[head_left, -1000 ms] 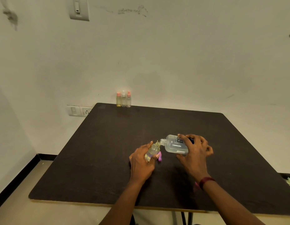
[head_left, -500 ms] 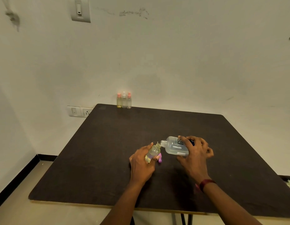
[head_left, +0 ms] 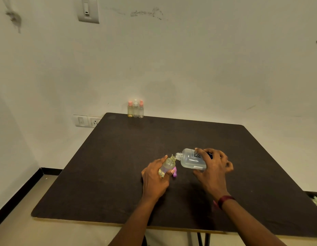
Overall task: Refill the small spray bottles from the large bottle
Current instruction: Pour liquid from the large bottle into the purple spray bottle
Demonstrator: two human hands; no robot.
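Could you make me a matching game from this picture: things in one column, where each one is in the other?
Things: 1 large bottle; 2 uncapped small bottle; 3 three capped small bottles; 4 dark red band.
Places: a far edge of the table; b tilted in the right hand; c round the right wrist; d gripped in the left hand.
Pairs: 1-b; 2-d; 3-a; 4-c.

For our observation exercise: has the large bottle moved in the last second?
No. The large bottle lies where it did, judged against the three capped bottles behind it.
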